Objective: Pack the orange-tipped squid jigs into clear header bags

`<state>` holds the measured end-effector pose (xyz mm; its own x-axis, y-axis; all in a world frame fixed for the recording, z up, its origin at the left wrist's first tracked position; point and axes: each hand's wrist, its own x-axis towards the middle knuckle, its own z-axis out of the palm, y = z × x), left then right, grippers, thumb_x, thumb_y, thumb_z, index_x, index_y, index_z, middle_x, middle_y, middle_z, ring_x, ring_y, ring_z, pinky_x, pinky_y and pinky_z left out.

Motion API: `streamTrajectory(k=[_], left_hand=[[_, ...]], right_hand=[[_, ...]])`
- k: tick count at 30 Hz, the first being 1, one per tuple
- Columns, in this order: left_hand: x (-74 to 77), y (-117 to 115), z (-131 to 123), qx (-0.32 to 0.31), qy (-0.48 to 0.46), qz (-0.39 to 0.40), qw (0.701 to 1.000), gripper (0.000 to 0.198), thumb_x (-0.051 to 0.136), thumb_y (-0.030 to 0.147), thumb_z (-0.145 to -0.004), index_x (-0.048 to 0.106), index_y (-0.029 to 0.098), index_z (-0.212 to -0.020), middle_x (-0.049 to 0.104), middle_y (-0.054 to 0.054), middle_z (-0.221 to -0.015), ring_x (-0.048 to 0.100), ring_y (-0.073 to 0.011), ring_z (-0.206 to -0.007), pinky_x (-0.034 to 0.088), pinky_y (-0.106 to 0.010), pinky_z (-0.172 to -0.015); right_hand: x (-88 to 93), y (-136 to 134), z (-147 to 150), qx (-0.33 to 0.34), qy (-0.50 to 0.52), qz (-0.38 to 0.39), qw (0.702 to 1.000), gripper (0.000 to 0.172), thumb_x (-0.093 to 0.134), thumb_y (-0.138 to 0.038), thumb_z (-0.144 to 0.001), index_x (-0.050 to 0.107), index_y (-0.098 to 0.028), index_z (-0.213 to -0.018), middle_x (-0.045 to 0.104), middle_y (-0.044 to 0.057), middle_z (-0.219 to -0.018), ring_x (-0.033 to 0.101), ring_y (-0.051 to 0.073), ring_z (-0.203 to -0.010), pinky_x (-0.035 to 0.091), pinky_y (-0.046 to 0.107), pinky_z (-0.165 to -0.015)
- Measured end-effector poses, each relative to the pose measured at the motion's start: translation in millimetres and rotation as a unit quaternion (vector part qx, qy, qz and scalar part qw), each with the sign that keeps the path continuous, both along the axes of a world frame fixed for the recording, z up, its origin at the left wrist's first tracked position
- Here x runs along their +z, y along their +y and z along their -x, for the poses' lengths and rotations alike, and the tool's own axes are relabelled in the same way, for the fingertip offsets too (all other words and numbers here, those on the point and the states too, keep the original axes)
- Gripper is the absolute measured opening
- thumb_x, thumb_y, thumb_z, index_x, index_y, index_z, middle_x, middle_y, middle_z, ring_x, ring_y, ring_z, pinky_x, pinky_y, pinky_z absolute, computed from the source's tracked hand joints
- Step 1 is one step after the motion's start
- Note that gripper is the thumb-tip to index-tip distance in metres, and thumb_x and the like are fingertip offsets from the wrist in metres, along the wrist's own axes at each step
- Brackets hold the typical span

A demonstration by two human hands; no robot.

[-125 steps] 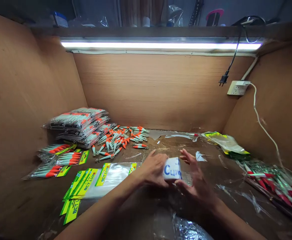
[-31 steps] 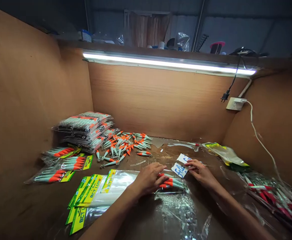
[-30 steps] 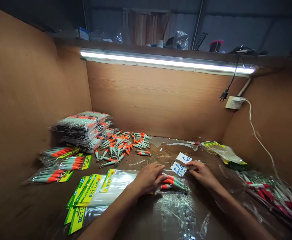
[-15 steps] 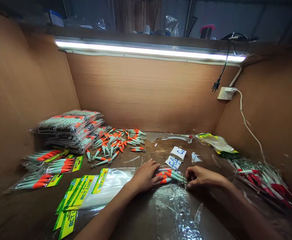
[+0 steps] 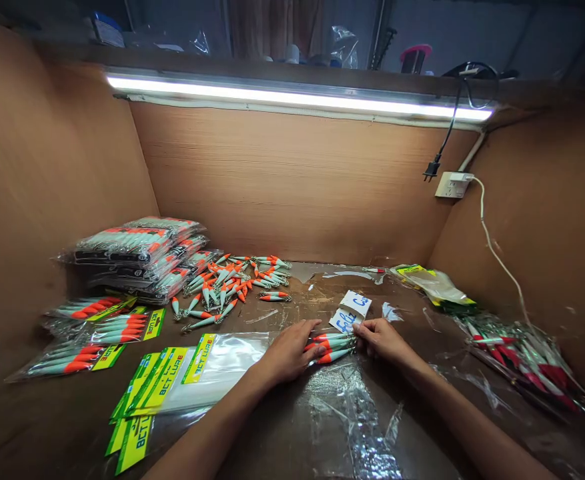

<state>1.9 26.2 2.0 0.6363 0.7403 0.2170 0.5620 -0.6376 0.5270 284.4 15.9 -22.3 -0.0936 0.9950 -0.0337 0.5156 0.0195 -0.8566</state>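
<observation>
Several orange-and-pale-green fishing lures [image 5: 336, 347] lie side by side on the brown tabletop, between my hands. My left hand [image 5: 291, 350] curls round their orange ends, with the thumb against them. At the hooked ends, my right hand [image 5: 383, 339] is closed, fingertips pinched at the wire hooks. Just behind the lures is a torn white card [image 5: 355, 308] with blue lettering. To the left of my left hand, clear bags with yellow-green header cards [image 5: 199, 360] are fanned out on the table.
A loose pile of lures [image 5: 227, 283] lies at the back. Packed bags of lures [image 5: 137, 257] are stacked at left, with smaller filled bags [image 5: 85, 353] in front. Red-and-white lures [image 5: 522, 357] and more header-card bags [image 5: 435, 287] lie at right. A white cable [image 5: 497, 250] hangs down there.
My right hand has moved left and closer to my left hand, in at the hooked ends. The lures between the hands now lie more evenly lined up and have shifted slightly left.
</observation>
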Motion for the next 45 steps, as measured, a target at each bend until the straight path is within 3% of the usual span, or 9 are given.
streamTrajectory(k=[6,13,15,20,26,32,37,39,45], left_hand=[[2.7,-1,-2,0.060,0.014,-0.036,0.997,0.035,0.054,0.045,-0.092,0.061,0.024,-0.119,0.064,-0.009,-0.114,0.057,-0.0259,-0.107,0.045,-0.036,-0.092],[3.6,-1,1,0.072,0.035,-0.023,0.997,0.050,0.061,0.050,-0.086,0.059,0.024,-0.128,0.063,-0.010,-0.116,0.057,-0.0282,-0.109,0.044,-0.036,-0.092],[4.8,0,-1,0.088,0.027,-0.003,0.996,0.047,0.058,0.052,-0.087,0.062,0.022,-0.124,0.065,-0.011,-0.113,0.059,-0.0284,-0.106,0.044,-0.035,-0.089],[6.6,-1,-11,0.112,-0.015,0.077,0.991,0.032,0.069,0.050,-0.076,0.071,0.021,-0.089,0.069,-0.009,-0.095,0.061,-0.0298,-0.096,0.042,-0.034,-0.078],[-0.9,2,-13,0.073,-0.090,0.186,0.976,0.036,0.076,0.032,-0.064,0.066,0.018,-0.095,0.069,-0.002,-0.076,0.063,-0.0204,-0.070,0.041,-0.026,-0.059],[-0.9,9,-11,0.063,-0.181,0.286,0.939,0.059,0.077,0.032,-0.065,0.057,0.012,-0.116,0.069,-0.004,-0.082,0.063,-0.0151,-0.063,0.044,-0.023,-0.055],[4.1,9,-11,0.033,-0.279,0.377,0.882,0.059,0.083,0.038,-0.061,0.063,0.011,-0.109,0.068,-0.004,-0.080,0.059,-0.0118,-0.059,0.041,-0.022,-0.054],[2.4,9,-10,0.016,-0.277,0.382,0.881,0.058,0.086,0.040,-0.059,0.066,0.010,-0.105,0.068,-0.003,-0.076,0.058,-0.0113,-0.059,0.040,-0.022,-0.054],[6.3,-2,-8,-0.004,-0.248,0.438,0.864,0.050,0.088,0.042,-0.055,0.065,0.012,-0.087,0.065,0.000,-0.069,0.055,-0.0105,-0.055,0.038,-0.021,-0.052]], right_hand=[[14.9,-10,6,0.041,0.039,-0.027,0.998,0.045,0.065,-0.055,-0.081,0.073,-0.016,-0.101,0.073,0.007,-0.091,0.062,0.016,-0.069,0.046,0.024,-0.058],[13.5,-8,11,0.005,0.183,-0.028,0.983,0.066,0.075,-0.050,-0.073,0.059,-0.022,-0.130,0.062,0.011,-0.127,0.066,0.021,-0.091,0.054,0.034,-0.078],[9.8,-5,7,-0.007,0.148,-0.047,0.988,0.068,0.076,-0.051,-0.072,0.059,-0.020,-0.130,0.063,0.011,-0.124,0.066,0.021,-0.094,0.053,0.034,-0.080],[3.6,-7,10,0.026,0.101,-0.011,0.994,0.060,0.075,-0.050,-0.073,0.066,-0.013,-0.119,0.070,0.006,-0.088,0.063,0.019,-0.075,0.050,0.030,-0.066],[14.3,-18,32,0.066,0.159,-0.059,0.983,0.052,0.072,-0.043,-0.079,0.063,-0.018,-0.124,0.071,0.007,-0.103,0.066,0.021,-0.087,0.052,0.033,-0.078],[20.7,-15,30,-0.039,0.119,-0.168,0.978,0.047,0.067,-0.046,-0.084,0.063,-0.021,-0.124,0.067,0.009,-0.118,0.063,0.022,-0.096,0.050,0.036,-0.087],[17.8,-16,32,-0.032,0.215,-0.061,0.974,0.052,0.068,-0.056,-0.080,0.065,-0.020,-0.117,0.067,0.008,-0.107,0.064,0.019,-0.084,0.053,0.031,-0.071],[20.0,-21,35,-0.008,0.255,-0.019,0.967,0.051,0.071,-0.053,-0.078,0.065,-0.020,-0.116,0.066,0.007,-0.106,0.064,0.017,-0.078,0.052,0.029,-0.067],[33.6,-31,40,0.007,0.284,-0.082,0.955,0.046,0.073,-0.040,-0.080,0.062,-0.022,-0.120,0.066,0.006,-0.108,0.063,0.015,-0.079,0.052,0.030,-0.074]])
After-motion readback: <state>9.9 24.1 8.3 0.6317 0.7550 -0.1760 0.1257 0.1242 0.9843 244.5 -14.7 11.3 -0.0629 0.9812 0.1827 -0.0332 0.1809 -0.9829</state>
